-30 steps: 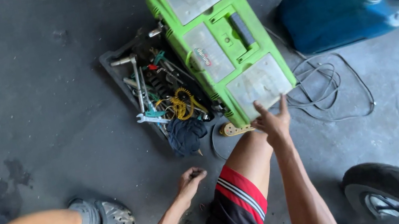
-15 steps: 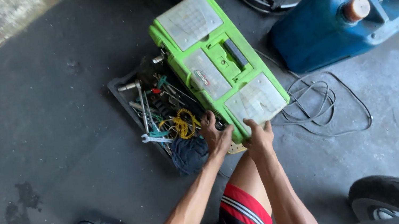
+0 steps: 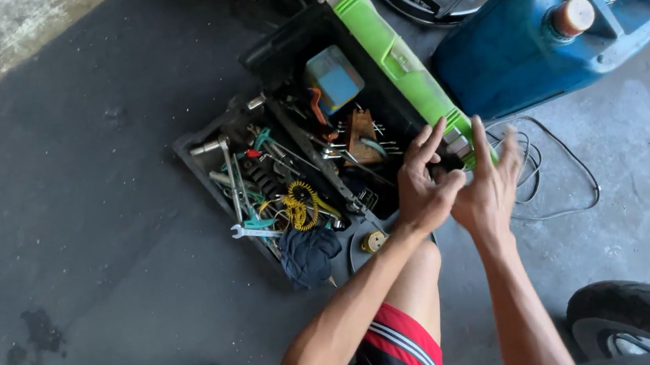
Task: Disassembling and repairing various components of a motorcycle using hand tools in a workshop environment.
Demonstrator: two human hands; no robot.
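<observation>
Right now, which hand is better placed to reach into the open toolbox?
Likely left: the left hand is over the open toolbox, fingers spread; the right hand sits outside it, against the green lid.

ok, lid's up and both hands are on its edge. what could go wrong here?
The green lid stands nearly upright, steadied only by the left hand and right hand at its near corner; it could drop onto fingers. The tray of loose tools sits just beside the open toolbox, easy to knock. The wire could snag.
</observation>
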